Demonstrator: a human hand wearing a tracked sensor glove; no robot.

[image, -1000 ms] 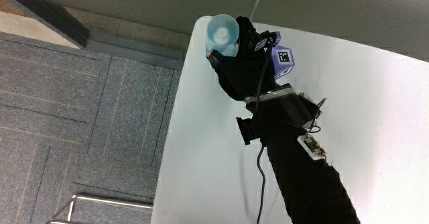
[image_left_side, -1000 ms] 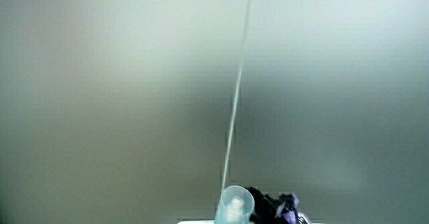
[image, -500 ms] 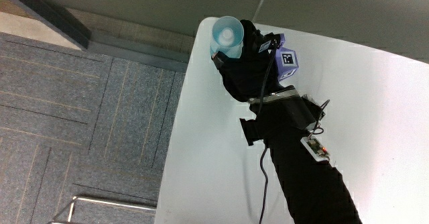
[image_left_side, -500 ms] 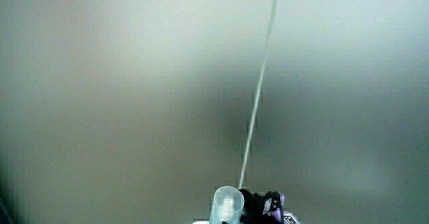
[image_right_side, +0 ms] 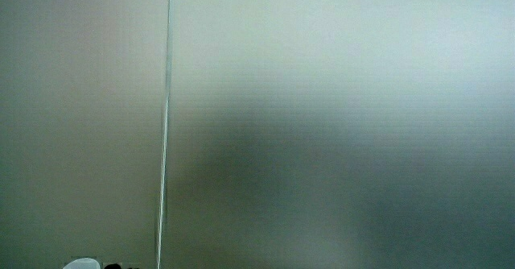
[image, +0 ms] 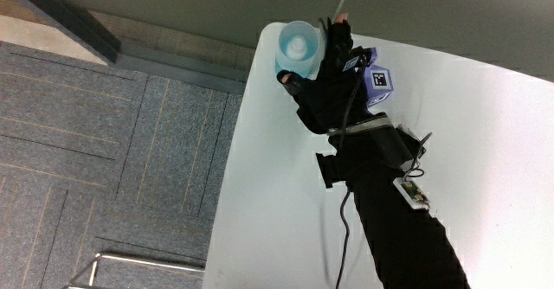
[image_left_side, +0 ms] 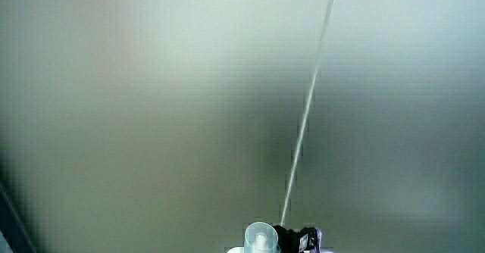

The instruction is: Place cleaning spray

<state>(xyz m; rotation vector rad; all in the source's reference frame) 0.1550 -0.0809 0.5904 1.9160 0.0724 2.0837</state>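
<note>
The cleaning spray [image: 298,47] is a pale blue bottle with a clear cap, seen from above. It stands at the corner of the white table [image: 277,194], close to the table's edge. The hand [image: 327,74] lies right beside the bottle, fingers [image: 338,31] stretched out straight along it and thumb spread, gripping nothing. The patterned cube [image: 379,85] sits on the hand's back. Both side views show mostly a pale wall; the bottle's cap [image_left_side: 260,236] and a bit of the hand [image_left_side: 297,239] peek in low in a side view, and the cap [image_right_side: 80,264] barely shows in a side view.
Grey carpet floor [image: 112,150] lies past the table's edge beside the bottle. A cable [image: 339,237] runs along the black forearm [image: 398,237], which carries a small device [image: 411,192]. A metal frame [image: 130,267] stands on the floor.
The fingers, wrapped around the bottle before, have straightened and come off it. The bottle stays standing at the table's corner.
</note>
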